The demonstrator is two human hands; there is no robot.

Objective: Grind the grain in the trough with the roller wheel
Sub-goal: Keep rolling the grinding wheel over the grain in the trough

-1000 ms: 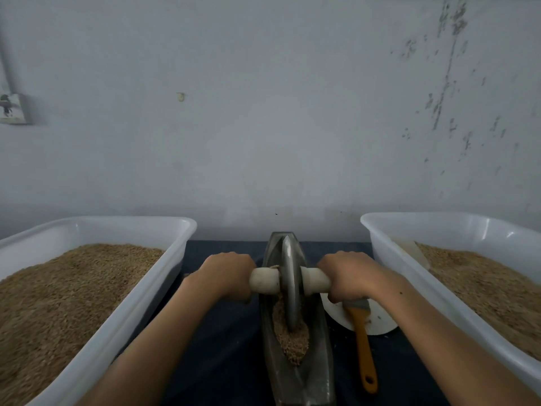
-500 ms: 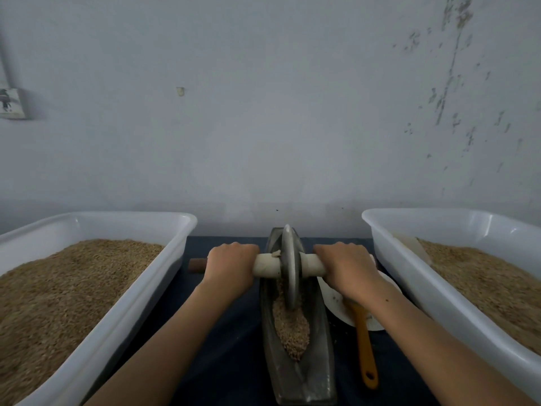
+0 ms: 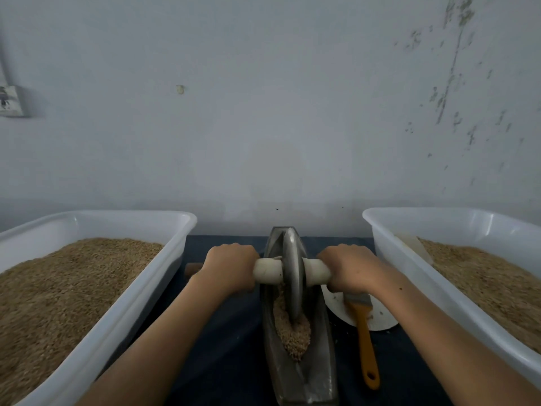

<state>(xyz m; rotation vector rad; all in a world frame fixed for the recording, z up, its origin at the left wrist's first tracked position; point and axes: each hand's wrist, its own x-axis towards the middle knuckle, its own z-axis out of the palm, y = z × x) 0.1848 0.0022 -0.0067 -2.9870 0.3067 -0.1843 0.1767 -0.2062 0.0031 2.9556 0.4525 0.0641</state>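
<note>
— While both hands sit on that axle, which one has hold of what?

— Left hand (image 3: 229,266) has its fingers curled round the pale handle (image 3: 268,270) on the left of the roller wheel (image 3: 292,276); right hand (image 3: 349,268) grips the matching stub on the right the same way. Knuckles up, both of them.

— And the wheel itself?

— Upright on its edge, standing in the metal trough (image 3: 301,373) toward the far end, its lower rim down in the grain (image 3: 294,332).

— Where's the grain lying?

— Mostly in the middle of the trough, heaped just on the near side of the wheel. The nearest stretch of the trough shows bare metal.

— What else is on the bench (image 3: 228,347)?

— A white tub (image 3: 96,341) of brown grain on the left, another white tub (image 3: 409,259) on the right, also filled, the trough running between them. Just right of the trough there's a white plate (image 3: 380,317) with an orange-handled brush (image 3: 366,341) laid across it, bristles partly hidden under the right wrist. Behind it all, a grey wall (image 3: 263,112), flaking at the upper right.
</note>
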